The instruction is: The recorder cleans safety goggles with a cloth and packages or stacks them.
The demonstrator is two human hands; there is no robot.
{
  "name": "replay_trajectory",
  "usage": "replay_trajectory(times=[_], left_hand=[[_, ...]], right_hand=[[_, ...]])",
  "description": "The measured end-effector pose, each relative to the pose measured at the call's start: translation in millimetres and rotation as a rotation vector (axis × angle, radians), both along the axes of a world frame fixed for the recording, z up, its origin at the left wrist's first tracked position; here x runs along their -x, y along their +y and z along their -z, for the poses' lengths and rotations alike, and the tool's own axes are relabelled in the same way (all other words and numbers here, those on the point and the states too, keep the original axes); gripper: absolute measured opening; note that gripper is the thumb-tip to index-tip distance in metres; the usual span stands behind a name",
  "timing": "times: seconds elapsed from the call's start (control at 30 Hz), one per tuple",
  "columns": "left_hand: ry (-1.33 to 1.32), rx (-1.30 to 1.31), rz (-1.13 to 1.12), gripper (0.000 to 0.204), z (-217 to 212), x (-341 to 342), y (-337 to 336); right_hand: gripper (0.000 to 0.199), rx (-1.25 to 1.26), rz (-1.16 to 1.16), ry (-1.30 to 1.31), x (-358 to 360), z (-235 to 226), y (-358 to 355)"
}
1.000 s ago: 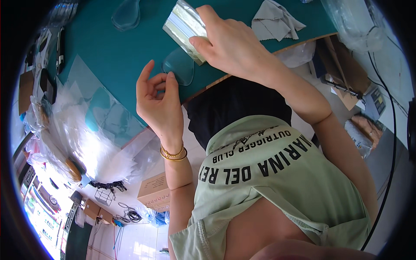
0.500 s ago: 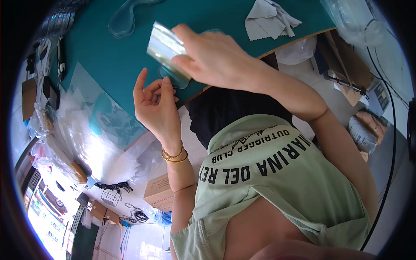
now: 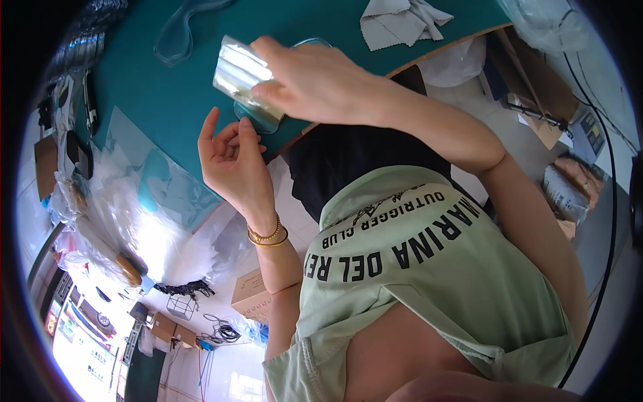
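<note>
My right hand (image 3: 305, 80) is closed round a wide, shiny, clear-and-yellowish roll that looks like tape or film (image 3: 240, 70). It holds the roll over a clear, rounded plastic piece (image 3: 268, 122) near the front edge of the green table. My left hand (image 3: 231, 157) is at that piece's near-left edge, its thumb against the rim. Its index finger points up and the other fingers curl under the thumb, though their grip is partly hidden. Another clear, curved plastic piece (image 3: 175, 40) lies farther off to the left. Behind my right hand, a clear rim (image 3: 311, 42) shows in part.
A grey cloth with zigzag edges (image 3: 402, 23) lies at the far right of the green table (image 3: 154, 87). On the left are a clear sheet (image 3: 144, 151), a black pen-like tool (image 3: 90, 104) and heaped plastic bags (image 3: 161, 221). A cardboard box (image 3: 253, 295) stands below.
The whole view has shifted a little, so table and hands appear slightly farther left and up. Both hands keep almost the same pose, with the roll still over the clear piece.
</note>
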State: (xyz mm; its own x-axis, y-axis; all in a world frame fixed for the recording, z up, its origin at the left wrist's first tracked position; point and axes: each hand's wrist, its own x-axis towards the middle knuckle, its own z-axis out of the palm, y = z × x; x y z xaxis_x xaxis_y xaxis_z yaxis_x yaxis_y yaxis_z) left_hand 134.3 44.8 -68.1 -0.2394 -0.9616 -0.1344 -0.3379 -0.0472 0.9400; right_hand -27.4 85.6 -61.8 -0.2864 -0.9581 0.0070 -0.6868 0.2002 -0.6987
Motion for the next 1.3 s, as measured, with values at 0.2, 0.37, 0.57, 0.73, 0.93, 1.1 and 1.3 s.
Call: replay_trajectory(times=[0.2, 0.37, 0.57, 0.73, 0.93, 1.1, 1.3], left_hand=[[0.034, 0.008, -0.022, 0.036, 2.1, 3.0, 1.5], [-0.012, 0.039, -0.008, 0.036, 0.1, 4.0, 1.8], [-0.012, 0.040, -0.005, 0.037, 0.4, 2.1, 1.3], [0.003, 0.104, 0.009, 0.039, 5.3, 0.3, 3.5], [0.034, 0.171, 0.012, 0.045, 7.3, 1.8, 5.6], [0.066, 0.239, -0.011, 0.048, 8.3, 5.8, 9.9], [0.046, 0.244, -0.027, 0.047, 2.1, 8.1, 11.6]], right_hand=[[0.042, 0.098, 0.204, 0.051, 70.2, -1.4, -7.1], [0.038, 0.377, 0.284, 0.607, 65.5, -9.5, 8.6], [0.018, 0.192, -0.094, 0.080, 45.7, -15.9, 10.9], [0.014, 0.297, -0.344, 0.173, 38.1, 12.3, -3.5], [0.027, 0.100, -0.507, 0.120, 34.8, 13.0, -26.9], [0.025, 0.099, -0.542, 0.071, 35.2, 18.1, -35.3], [0.011, 0.037, -0.591, 0.027, 39.2, 12.8, -39.9]])
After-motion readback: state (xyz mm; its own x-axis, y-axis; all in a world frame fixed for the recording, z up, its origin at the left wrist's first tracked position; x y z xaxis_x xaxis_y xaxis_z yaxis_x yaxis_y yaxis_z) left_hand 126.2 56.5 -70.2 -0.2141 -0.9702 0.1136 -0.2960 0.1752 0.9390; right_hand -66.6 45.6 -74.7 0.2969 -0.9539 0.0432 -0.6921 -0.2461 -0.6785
